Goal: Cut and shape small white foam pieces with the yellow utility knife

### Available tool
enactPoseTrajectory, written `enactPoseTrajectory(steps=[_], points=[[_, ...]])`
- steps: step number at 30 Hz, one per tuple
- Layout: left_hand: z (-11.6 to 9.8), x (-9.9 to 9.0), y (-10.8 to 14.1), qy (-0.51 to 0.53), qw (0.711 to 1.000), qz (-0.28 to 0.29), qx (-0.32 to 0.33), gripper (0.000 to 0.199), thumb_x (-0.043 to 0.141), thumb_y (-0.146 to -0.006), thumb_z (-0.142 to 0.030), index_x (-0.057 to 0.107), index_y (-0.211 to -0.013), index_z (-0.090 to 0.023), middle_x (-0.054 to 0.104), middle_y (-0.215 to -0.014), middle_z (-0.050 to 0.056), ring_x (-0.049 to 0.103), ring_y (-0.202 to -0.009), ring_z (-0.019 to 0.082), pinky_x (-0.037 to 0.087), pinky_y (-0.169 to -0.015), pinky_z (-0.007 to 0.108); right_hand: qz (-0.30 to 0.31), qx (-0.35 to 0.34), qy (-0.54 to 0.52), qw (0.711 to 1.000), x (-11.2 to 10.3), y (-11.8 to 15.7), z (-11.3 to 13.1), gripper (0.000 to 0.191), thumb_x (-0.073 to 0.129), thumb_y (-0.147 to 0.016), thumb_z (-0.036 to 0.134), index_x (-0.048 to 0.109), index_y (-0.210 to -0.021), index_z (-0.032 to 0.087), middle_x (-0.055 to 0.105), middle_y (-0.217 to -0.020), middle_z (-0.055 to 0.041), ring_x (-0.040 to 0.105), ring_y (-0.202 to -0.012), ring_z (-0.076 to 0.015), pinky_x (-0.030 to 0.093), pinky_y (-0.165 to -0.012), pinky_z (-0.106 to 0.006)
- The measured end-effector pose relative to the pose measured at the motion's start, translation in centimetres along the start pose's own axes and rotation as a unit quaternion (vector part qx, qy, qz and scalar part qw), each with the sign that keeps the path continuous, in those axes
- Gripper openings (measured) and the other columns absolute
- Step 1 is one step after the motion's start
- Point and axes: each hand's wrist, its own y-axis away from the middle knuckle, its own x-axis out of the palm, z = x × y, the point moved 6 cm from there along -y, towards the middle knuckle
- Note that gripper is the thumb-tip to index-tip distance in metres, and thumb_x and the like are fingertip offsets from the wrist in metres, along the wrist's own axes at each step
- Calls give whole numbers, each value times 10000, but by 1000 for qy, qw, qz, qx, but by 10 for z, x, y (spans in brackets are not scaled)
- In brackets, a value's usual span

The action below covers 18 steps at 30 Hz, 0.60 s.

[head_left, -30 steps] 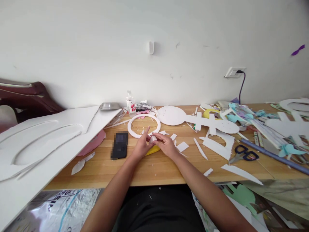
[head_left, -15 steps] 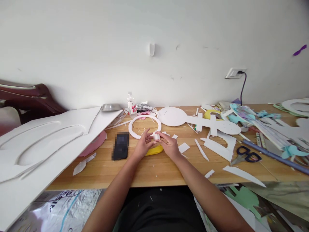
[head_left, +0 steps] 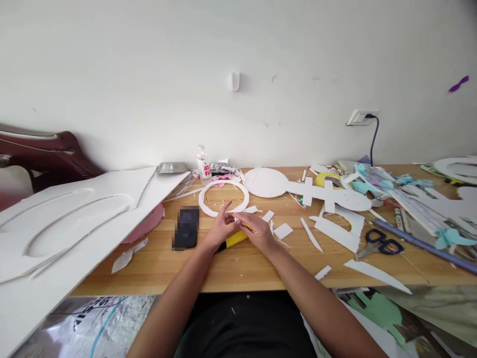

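Observation:
My left hand (head_left: 222, 229) and my right hand (head_left: 259, 229) meet low over the tabletop, just in front of a white foam ring (head_left: 203, 205). Between their fingertips shows a small white foam piece (head_left: 236, 217), mostly covered by the fingers. The left thumb and fingers close on it from one side, with one finger raised. On the other side, my right fingers pinch it. A yellow-and-black tool (head_left: 235, 238), possibly a craft knife, lies under both hands and is partly hidden.
A phone (head_left: 187, 227) lies left of my hands, near a big white foam board (head_left: 149, 199). A bottle (head_left: 203, 166) stands behind the ring. To the right are foam offcuts (head_left: 283, 230), a white foam cutout (head_left: 265, 182), scissors (head_left: 380, 242) and a blue rod (head_left: 421, 242).
The foam piece has turned between my fingers, and less of it shows. My hands have come closer together and slightly lower. More of the yellow-and-black tool's left end is visible.

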Motion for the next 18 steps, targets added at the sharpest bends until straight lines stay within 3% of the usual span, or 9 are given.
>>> enactPoseTrajectory(steps=[7, 18], points=[[-3, -2, 2, -27, 999, 0, 19, 932, 773, -734, -318, 230, -1489, -254, 617, -1034, 57, 588, -984, 188, 466, -871, 346, 24, 32, -13, 999, 4, -3, -2, 461, 534, -934, 174, 490, -1374, 305, 631, -1258, -61, 588, -1181, -203, 485, -1016, -376], [-8, 7, 3, -46, 996, 71, 38, 1019, 817, -671, -320, 219, -1495, -295, 591, -1170, 89, 571, -1076, 213, 435, -927, 353, 43, 16, -44, 998, 1, -5, -4, 371, 533, -943, 196, 582, -1299, 289, 654, -1252, -46, 584, -1199, -203, 471, -1045, -427]])
